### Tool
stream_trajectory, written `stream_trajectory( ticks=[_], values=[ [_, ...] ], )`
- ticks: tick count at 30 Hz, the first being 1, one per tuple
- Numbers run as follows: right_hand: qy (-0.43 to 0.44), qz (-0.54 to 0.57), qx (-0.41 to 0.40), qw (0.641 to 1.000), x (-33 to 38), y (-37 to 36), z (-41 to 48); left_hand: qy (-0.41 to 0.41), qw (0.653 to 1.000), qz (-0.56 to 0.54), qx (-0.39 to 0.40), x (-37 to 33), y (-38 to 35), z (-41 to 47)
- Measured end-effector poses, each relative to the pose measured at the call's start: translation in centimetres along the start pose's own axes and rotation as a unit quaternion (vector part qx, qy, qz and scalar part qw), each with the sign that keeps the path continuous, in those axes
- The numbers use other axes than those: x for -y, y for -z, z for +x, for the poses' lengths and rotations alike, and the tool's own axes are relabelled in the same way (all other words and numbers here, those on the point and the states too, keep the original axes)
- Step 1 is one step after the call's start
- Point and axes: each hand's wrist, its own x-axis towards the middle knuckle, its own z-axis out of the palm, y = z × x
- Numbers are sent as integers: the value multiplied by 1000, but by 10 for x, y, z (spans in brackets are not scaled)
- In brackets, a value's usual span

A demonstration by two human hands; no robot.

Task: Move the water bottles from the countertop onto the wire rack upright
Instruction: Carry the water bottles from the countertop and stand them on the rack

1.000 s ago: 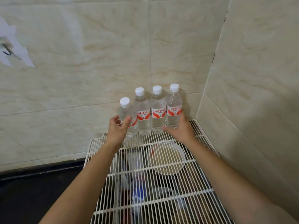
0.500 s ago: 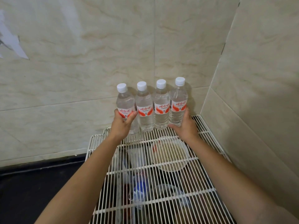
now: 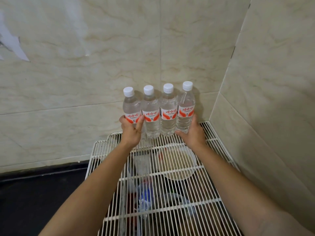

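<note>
While four upright water bottles stand on the wire rack, hands clamp the row's ends: left hand, right hand.

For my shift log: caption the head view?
Both hands, left hand and right hand, bracket four upright water bottles at the wire rack's back edge.

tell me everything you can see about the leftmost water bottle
The leftmost water bottle is clear ribbed plastic with a white screw cap and a white label bearing an orange-red swoosh and red characters. It looks full of clear water. It stands upright at the left end of a row of four, pressed against its neighbour, at the back of the white wire rack near the tiled wall. The left hand wraps its lower half, thumb across the front, hiding its base, so whether it rests on the rack cannot be told.
</note>
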Motion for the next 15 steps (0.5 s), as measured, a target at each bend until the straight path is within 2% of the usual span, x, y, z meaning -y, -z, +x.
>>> stream_trajectory(
  ticks=[4,7,11,15],
  values=[
    [-22,-3,51,998,8,9,-16,28,999,26,12,-5,14,-19],
    [14,-41,22,999,8,16,-41,29,992,120,-4,-7,27,-49],
    [105,-134,-20,985,3,18,-66,-40,940,333,-67,12,56,-99],
    [171,-129,-22,977,13,1,-94,-35,891,441,-104,37,91,-157]
  ],
)
